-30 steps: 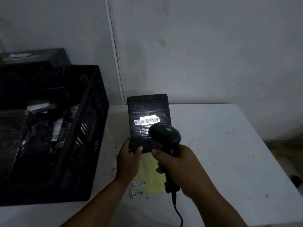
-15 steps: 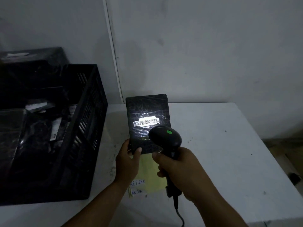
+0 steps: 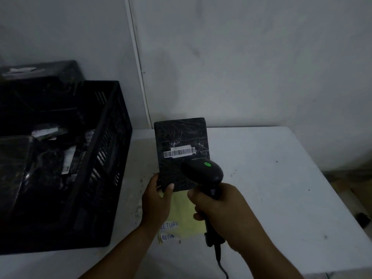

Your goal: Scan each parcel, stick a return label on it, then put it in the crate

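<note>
The bright scan glare seen a moment ago on the barcode label [image 3: 179, 153] is gone, so the scan is judged done and labelling next. The flat, film-wrapped black parcel [image 3: 181, 137] is held upright over the surface [image 3: 271, 178] by the left hand [image 3: 158, 200], gripping its near corner. The smooth rounded scanner [image 3: 203, 172] is gripped by the right hand [image 3: 221, 212]. Yellow return labels [image 3: 181, 214] lie beneath; the slatted crate [image 3: 108, 158] stands left.

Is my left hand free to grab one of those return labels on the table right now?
Probably not yet: the left hand grips the parcel, and the return labels lie just beneath its wrist, otherwise uncovered.
</note>
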The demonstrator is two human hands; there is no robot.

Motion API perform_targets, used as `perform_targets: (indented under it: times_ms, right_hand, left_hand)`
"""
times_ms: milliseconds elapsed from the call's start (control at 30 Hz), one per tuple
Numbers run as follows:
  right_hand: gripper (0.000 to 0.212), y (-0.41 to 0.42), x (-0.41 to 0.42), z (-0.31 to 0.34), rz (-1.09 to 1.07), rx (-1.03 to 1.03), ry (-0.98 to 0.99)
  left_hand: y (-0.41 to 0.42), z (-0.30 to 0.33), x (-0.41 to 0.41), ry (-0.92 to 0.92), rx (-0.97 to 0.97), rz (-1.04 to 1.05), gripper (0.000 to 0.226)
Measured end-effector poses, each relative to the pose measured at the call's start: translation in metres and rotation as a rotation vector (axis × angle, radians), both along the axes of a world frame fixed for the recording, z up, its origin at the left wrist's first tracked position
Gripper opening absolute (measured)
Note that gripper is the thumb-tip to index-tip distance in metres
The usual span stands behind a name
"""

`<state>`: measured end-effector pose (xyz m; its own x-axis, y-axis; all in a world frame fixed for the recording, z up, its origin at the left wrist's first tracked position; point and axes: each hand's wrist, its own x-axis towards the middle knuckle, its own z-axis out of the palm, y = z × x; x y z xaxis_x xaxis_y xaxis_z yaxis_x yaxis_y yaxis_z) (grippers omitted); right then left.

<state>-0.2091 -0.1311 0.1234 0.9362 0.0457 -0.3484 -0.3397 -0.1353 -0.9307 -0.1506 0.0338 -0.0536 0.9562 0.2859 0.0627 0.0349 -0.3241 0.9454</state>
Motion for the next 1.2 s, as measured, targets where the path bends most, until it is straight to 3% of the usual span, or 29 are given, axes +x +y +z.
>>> perform_targets:
  times_ms: [633,800,1000,1200]
  right_hand:
    - [0.009,-0.006,0.001,-0.01,-0.027,-0.058,-0.028]
    - [0.016,-0.026,0.021,-0.055,-0.177,-0.309,-0.076]
    - [0.015,-0.07,0.054,-0.137,-0.305,-0.641,0.0]
    - [0.016,-0.088,0.073,-0.187,-0.337,-0.762,0.129]
  left_hand:
    - [0.001,-0.003,0.002,0.014,-0.059,-0.007,0.042]
    - [0.003,0.007,0.019,0.033,-0.074,0.032,0.041]
    - [0.005,0.021,0.053,0.039,-0.032,0.079,0.038]
    - [0.009,0.028,0.084,0.083,-0.041,0.102,0.036]
